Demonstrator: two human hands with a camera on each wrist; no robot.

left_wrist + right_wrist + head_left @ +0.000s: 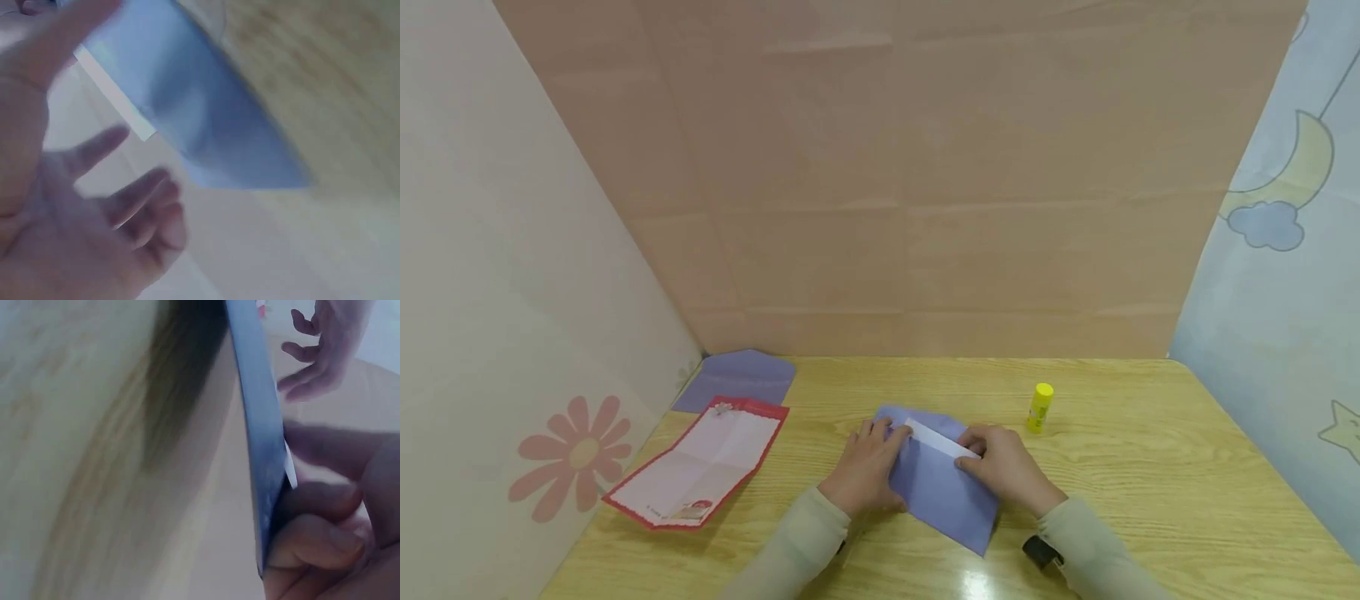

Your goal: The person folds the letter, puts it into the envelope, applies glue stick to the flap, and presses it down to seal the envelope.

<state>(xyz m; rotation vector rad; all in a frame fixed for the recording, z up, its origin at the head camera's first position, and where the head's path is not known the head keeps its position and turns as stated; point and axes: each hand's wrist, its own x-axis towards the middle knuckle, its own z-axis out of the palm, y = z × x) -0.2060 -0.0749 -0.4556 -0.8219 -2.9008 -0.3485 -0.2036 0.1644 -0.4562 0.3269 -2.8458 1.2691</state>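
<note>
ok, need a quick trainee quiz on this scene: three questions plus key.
1. Multiple choice: which item stands upright on the table? A) cup B) glue stick C) scissors
2. True or false: in the head view, the red-bordered sheet is right of the glue stick.
3. Short answer: what colour is the strip showing at the held purple envelope?

Key:
1. B
2. False; the red-bordered sheet is on the left.
3. White

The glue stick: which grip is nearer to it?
Right. The right grip is just left and short of the glue stick; the left grip is farther left, across the purple envelope.
</note>
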